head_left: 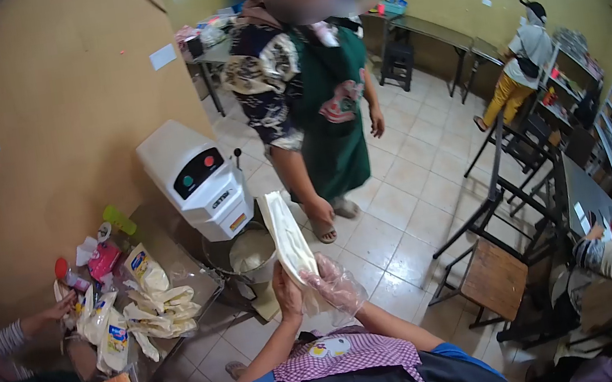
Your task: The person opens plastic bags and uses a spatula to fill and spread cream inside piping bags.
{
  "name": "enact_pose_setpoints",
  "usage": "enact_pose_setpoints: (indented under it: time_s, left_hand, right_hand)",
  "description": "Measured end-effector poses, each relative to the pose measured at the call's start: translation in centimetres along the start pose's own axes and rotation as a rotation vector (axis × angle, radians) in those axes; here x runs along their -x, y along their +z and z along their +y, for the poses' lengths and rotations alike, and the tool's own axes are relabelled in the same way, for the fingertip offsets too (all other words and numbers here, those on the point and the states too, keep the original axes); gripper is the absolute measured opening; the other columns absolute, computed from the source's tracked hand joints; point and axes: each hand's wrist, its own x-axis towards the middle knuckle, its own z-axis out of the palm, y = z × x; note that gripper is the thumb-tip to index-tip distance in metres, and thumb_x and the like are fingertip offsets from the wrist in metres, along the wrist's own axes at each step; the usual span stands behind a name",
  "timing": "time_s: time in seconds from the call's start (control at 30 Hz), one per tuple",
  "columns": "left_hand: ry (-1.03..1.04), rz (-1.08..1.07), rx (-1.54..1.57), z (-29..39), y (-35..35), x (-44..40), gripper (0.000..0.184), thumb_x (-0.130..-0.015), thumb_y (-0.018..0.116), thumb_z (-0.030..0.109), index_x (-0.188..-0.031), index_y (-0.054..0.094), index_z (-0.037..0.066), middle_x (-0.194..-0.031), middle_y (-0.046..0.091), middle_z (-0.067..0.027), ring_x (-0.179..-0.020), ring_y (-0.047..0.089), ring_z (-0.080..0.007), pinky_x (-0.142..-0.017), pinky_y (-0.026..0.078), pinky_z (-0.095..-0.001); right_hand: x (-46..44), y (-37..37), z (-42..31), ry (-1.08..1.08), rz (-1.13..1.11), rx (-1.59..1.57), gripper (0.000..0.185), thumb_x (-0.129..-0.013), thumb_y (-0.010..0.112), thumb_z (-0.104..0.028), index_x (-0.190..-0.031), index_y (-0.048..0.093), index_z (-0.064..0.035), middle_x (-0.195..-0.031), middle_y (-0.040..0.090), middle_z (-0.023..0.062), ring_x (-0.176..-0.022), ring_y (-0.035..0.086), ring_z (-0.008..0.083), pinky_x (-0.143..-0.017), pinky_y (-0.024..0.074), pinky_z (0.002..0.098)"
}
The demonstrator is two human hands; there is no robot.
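A long, flattened cream-coloured bag (pixel 289 235) stands up between my two hands, in front of my chequered apron. My left hand (pixel 287 292), bare, grips its lower left side. On the lower right side, my right hand (pixel 334 286) wears a clear plastic glove and closes round the bag. Just beyond the bag, to the left, a white mixer (pixel 197 179) with a green and a red button stands over a metal bowl (pixel 229 270) that holds pale dough (pixel 250 250).
A person in a green apron (pixel 333 108) stands ahead. At left, a table (pixel 174 262) bears several cream packages (pixel 162 311); a co-worker's hand (pixel 61 301) reaches there. Wooden chair (pixel 493 278) at right. Other people (pixel 524 59) are at the far right and lower right.
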Motion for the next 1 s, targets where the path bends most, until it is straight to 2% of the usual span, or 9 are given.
enact_pose_setpoints:
  time_s: [0.17, 0.37, 0.5, 0.57, 0.6, 0.67, 0.77, 0.9, 1.0]
  left_hand:
    - [0.064, 0.157, 0.043, 0.6, 0.7, 0.0, 0.035, -0.095, 0.04, 0.027, -0.117, 0.044, 0.001, -0.111, 0.048, -0.0088, -0.104, 0.045, -0.0158, -0.091, 0.035, -0.0286]
    - [0.039, -0.039, 0.025, 1.3, 0.2, 1.0, 0.031, -0.093, 0.047, 0.019, -0.117, 0.043, 0.0, -0.1, 0.052, -0.0048, -0.09, 0.048, -0.0096, -0.079, 0.039, -0.023]
    - [-0.032, -0.154, 0.02, 1.7, -0.5, 2.0, 0.036, -0.091, 0.051, 0.016, -0.121, 0.041, -0.002, -0.107, 0.05, -0.0108, -0.099, 0.048, -0.0139, -0.087, 0.038, -0.027]
    - [0.218, -0.186, -0.337, 1.5, -0.8, 2.7, 0.043, -0.091, 0.05, 0.016, -0.127, 0.037, -0.002, -0.116, 0.049, -0.0158, -0.11, 0.046, -0.0195, -0.095, 0.035, -0.0314]
    - [0.153, -0.171, -0.356, 0.5, -1.4, 3.0, 0.045, -0.091, 0.049, 0.015, -0.129, 0.034, -0.004, -0.122, 0.046, -0.0173, -0.114, 0.044, -0.0215, -0.097, 0.033, -0.0325]
    - [0.072, -0.316, -0.355, -1.4, -2.4, 3.1, 0.048, -0.091, 0.048, 0.015, -0.132, 0.032, -0.005, -0.127, 0.044, -0.0187, -0.119, 0.041, -0.0236, -0.099, 0.032, -0.0335]
    - [-0.018, -0.205, -0.334, -0.2, -3.9, 1.3, 0.047, -0.094, 0.039, 0.02, -0.13, 0.031, -0.01, -0.136, 0.034, -0.0211, -0.124, 0.036, -0.0277, -0.101, 0.029, -0.0342]
    - [0.002, -0.211, -0.176, 0.5, -2.7, 0.2, 0.046, -0.094, 0.037, 0.019, -0.129, 0.033, -0.01, -0.135, 0.036, -0.0216, -0.122, 0.038, -0.0295, -0.101, 0.03, -0.0348]
    - [0.323, -0.298, -0.786, 0.8, -3.8, -2.9, 0.04, -0.091, 0.038, 0.014, -0.122, 0.041, -0.011, -0.13, 0.039, -0.0187, -0.118, 0.041, -0.0292, -0.098, 0.033, -0.0381]
  right_hand:
    - [-1.4, 1.5, 1.1, 0.01, 0.075, -0.412, 0.025, -0.089, 0.055, -0.021, -0.1, 0.053, 0.0011, -0.093, 0.059, 0.006, -0.083, 0.05, 0.0098, -0.073, 0.0421, 0.0251]
    - [-2.9, 0.9, 0.4, -0.065, 0.227, -0.009, 0.024, -0.091, 0.051, -0.025, -0.093, 0.055, -0.0012, -0.073, 0.06, 0.0125, -0.063, 0.056, 0.0184, -0.061, 0.0439, 0.0322]
    - [-4.1, 0.3, 0.8, -0.147, 0.138, 0.26, 0.025, -0.09, 0.05, -0.024, -0.102, 0.057, -0.003, -0.075, 0.06, 0.0167, -0.066, 0.059, 0.0311, -0.061, 0.0449, 0.0396]
    - [-4.8, 1.5, 4.4, -0.433, 0.254, 0.418, 0.025, -0.086, 0.05, -0.019, -0.105, 0.058, -0.0049, -0.083, 0.061, 0.0182, -0.069, 0.059, 0.0351, -0.063, 0.047, 0.0404]
    - [-4.5, 1.1, 2.8, -0.098, 0.064, -0.098, 0.026, -0.085, 0.051, -0.018, -0.107, 0.058, -0.0052, -0.09, 0.061, 0.0175, -0.071, 0.06, 0.0318, -0.064, 0.0479, 0.0378]
    - [-4.6, 0.7, 1.7, -0.091, 0.003, 0.221, 0.029, -0.084, 0.052, -0.017, -0.11, 0.057, -0.0047, -0.098, 0.061, 0.0126, -0.085, 0.058, 0.0247, -0.072, 0.0476, 0.0297]
    - [-6.9, 4.4, 6.6, -0.811, 0.358, 0.422, 0.032, -0.088, 0.05, -0.027, -0.11, 0.057, -0.005, -0.101, 0.06, 0.0126, -0.09, 0.058, 0.0255, -0.077, 0.0469, 0.0314]
    - [-7.0, 5.3, 5.9, -0.386, 0.218, 0.338, 0.042, -0.081, 0.052, -0.024, -0.12, 0.049, -0.0092, -0.11, 0.051, 0.01, -0.095, 0.054, 0.0264, -0.077, 0.047, 0.0352]
    - [-7.2, 3.9, 2.6, -0.256, 0.211, 0.231, 0.038, -0.082, 0.053, -0.028, -0.114, 0.052, -0.0079, -0.106, 0.052, 0.0127, -0.09, 0.055, 0.0288, -0.076, 0.0472, 0.0368]
